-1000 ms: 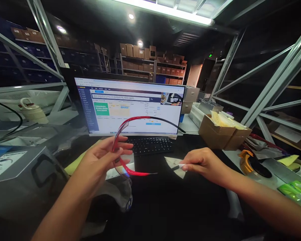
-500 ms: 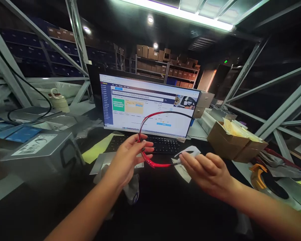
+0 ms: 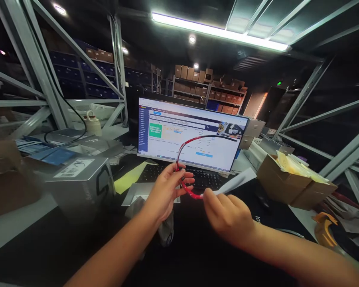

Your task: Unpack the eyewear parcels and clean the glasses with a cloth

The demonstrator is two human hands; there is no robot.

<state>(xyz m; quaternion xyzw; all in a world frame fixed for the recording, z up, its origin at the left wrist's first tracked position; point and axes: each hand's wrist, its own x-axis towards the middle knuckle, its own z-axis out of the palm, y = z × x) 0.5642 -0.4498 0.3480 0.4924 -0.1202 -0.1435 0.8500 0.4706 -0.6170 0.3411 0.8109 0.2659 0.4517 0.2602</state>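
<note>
Just in front of the monitor, the curved red-and-black strip is pinched in the left hand, its other fingers loosely spread, while the right hand has its fingers curled tight on a white sheet at the strip's red end. A light, steady left pinch should spare the slim curve from bending; whether the right fingers grip the strip itself is hidden.

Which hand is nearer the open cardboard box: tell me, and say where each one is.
Right. The right hand is left of the open cardboard box and closer to the camera, not touching it; the left hand is farther left, also apart from it.
</note>
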